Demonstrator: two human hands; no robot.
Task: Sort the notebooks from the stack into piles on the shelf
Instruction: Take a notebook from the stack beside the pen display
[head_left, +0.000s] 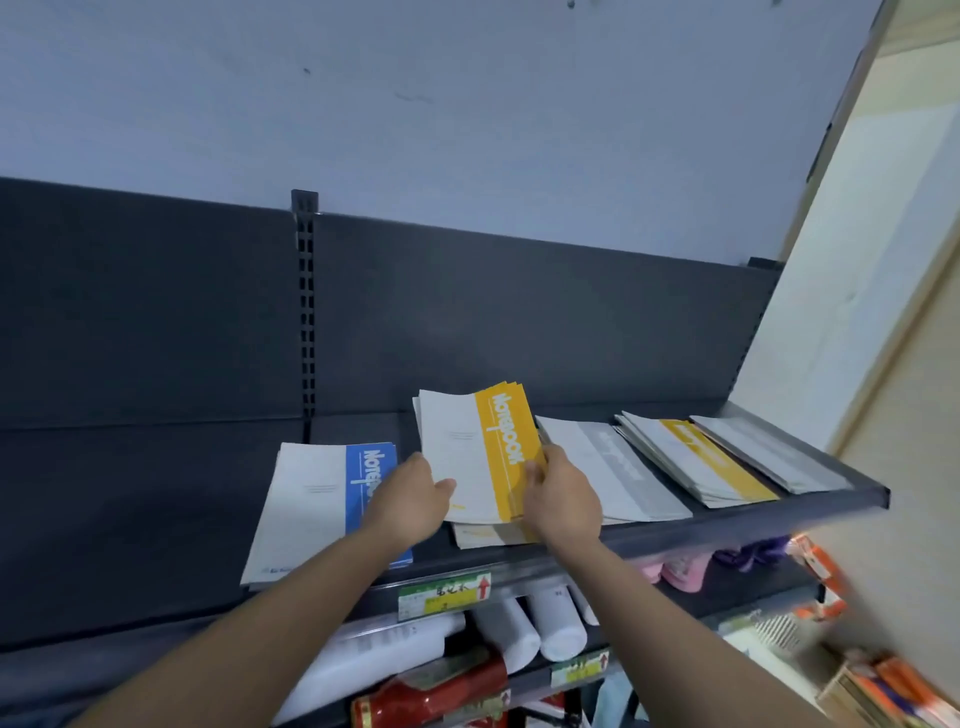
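A: Nearest things first. What's on the lower shelves?
B: One red packet (441, 688). White rolls (556, 623) lying on their sides behind it. One price tag (444, 595) with a red arrow, on the rail.

A: Hands?
B: Left hand (410, 499): thumb laid on the white cover, fingers curled at the left edge of the yellow notebooks (467, 457), tips hidden. Right hand (563, 499): thumb on the yellow band, fingers wrapped round the right edge. Both hold the same bunch, tilted up off a few notebooks lying flat beneath it.

A: Where does that bunch sit?
B: Middle of the shelf (753, 517), between piles. To its left, a blue pile (311, 509), partly under the left forearm. Just beside it on the right, a grey pile (613, 467). Then a second yellow pile (696, 462), and a last grey pile (769, 452) at the end.

A: Behind?
B: Dark back panel (519, 312), slotted upright (306, 312), pale wall (467, 104) above.
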